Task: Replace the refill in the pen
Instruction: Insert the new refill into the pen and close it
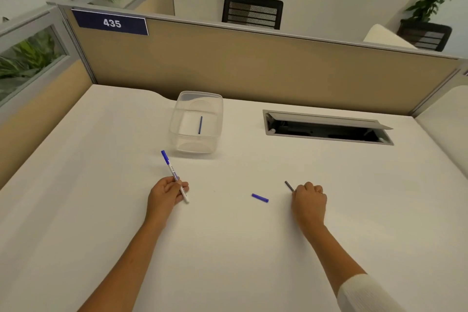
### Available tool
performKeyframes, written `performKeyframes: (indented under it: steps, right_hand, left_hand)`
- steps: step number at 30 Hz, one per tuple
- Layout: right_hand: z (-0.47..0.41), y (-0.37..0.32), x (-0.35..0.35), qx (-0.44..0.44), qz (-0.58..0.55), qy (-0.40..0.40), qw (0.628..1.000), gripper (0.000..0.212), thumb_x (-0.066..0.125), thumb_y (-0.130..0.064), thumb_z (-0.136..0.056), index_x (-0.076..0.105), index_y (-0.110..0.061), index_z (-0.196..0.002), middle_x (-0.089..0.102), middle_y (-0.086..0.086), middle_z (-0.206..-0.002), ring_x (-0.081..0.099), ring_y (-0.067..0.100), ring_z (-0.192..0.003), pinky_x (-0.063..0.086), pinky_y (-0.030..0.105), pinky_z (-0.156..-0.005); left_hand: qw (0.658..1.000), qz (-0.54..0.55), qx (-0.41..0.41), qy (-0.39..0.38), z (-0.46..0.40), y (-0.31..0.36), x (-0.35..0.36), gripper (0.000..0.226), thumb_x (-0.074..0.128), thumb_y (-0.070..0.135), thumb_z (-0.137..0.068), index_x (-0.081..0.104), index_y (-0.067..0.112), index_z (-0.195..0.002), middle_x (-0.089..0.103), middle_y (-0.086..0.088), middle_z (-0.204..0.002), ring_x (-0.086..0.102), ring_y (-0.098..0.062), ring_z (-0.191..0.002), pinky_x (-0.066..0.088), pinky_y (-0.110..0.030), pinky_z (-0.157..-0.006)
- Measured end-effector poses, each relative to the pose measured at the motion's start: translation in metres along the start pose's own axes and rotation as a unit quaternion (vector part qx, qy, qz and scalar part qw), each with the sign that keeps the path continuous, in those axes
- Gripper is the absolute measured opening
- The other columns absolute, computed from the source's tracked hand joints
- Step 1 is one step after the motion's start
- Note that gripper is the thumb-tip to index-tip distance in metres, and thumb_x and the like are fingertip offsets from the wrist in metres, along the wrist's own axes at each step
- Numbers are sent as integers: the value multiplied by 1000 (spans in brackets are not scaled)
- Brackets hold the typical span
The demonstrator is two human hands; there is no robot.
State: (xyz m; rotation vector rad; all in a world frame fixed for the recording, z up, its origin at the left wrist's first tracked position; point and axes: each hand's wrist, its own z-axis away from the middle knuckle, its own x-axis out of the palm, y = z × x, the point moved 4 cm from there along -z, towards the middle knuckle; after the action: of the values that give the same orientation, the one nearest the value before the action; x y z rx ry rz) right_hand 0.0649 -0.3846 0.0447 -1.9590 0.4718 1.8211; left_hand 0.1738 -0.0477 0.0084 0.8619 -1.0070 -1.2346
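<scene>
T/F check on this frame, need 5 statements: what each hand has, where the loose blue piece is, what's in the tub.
1. The left hand holds the white pen. True.
2. The clear plastic tub holds nothing. False: one thin blue refill lies in it.
3. The right hand grips a thin dark refill, one end sticking out. True.
4. The small blue piece sits inside the tub. False: it lies on the white desk between the hands.
5. The flap of the desk's cable hatch is shut. False: it stands open.
</scene>
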Motion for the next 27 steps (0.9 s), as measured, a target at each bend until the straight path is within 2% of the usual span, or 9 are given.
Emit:
performKeyframes:
  steps: [2, 4, 8, 11, 14, 16, 19, 23, 27]
  right_hand:
    - [2, -3, -3, -10, 18, -18, 1000, 8, 57, 11, -71, 60, 5, -67, 62, 24, -73, 57, 39, -76, 36, 37, -58]
    - [1, -4, -3, 11, 17, -52, 998, 12, 49, -1, -80, 60, -2, -77, 65, 17, -83, 55, 34, -85, 36, 35, -63]
    - [6, -14, -10, 63, -143, -69, 985, 14, 48, -5, -83, 62, -3, -84, 67, 13, -84, 57, 31, -85, 43, 32, -59]
    - [14, -26, -23, 43, -257, -37, 965, 14, 53, -5, -84, 65, -3, -91, 71, 12, -85, 61, 25, -74, 45, 28, -60]
    - [25, -38, -39, 36, -365, -24, 930, 23, 58, -8, -84, 62, -7, -107, 70, 7, -77, 62, 18, -68, 44, 20, -58]
    - [34, -47, -51, 41, -447, -20, 893, 30, 60, -10, -84, 58, -14, -113, 68, 1, -74, 64, 10, -68, 44, 10, -55]
    - [45, -61, -67, 60, -574, -27, 816, 38, 63, -12, -85, 51, -25, -118, 68, 1, -85, 70, 14, -74, 51, 16, -64]
    - [62, -77, -78, 93, -709, -19, 699, 29, 62, -9, -87, 52, -22, -111, 68, 8, -93, 72, 15, -74, 58, 20, -66]
    - [72, -86, -81, 122, -771, -9, 625, 21, 60, -9, -89, 53, -21, -105, 64, 18, -104, 72, 20, -79, 58, 21, -68]
  left_hand:
    - [1000, 3, -6, 3, 5, 0, 1, 7, 56, 6, -90, 61, 9, -94, 72, -13, -97, 70, -23, -92, 58, -21, -65]
    - [1000, 17, -15, 10, 11, 0, 2, 6, 57, 6, -89, 62, 9, -93, 72, -13, -97, 70, -23, -92, 58, -21, -63]
    - [996, 61, -62, -6, 27, 1, 15, 5, 56, 8, -90, 59, 7, -95, 70, -17, -103, 68, -26, -97, 60, -26, -67]
    - [989, 105, -95, -47, 42, 2, 31, 5, 53, 6, -92, 54, 10, -96, 68, -17, -107, 66, -27, -101, 60, -29, -72]
    - [979, 151, -96, -96, 57, 8, 46, 5, 52, 10, -93, 55, 14, -95, 70, -13, -107, 68, -21, -98, 59, -27, -73]
    - [973, 178, -91, -113, 64, 14, 53, 7, 52, 12, -93, 58, 15, -97, 73, -9, -103, 71, -18, -93, 59, -27, -73]
    - [967, 214, -89, -108, 71, 22, 61, 11, 54, 13, -92, 63, 13, -98, 77, -4, -91, 73, -16, -87, 59, -26, -69]
    - [956, 263, -85, -103, 79, 32, 72, 11, 56, 10, -91, 64, 8, -97, 77, -5, -89, 73, -18, -88, 58, -24, -66]
    - [941, 308, -93, -102, 86, 38, 82, 12, 56, 6, -89, 64, 6, -98, 77, -10, -94, 72, -20, -90, 58, -25, -65]
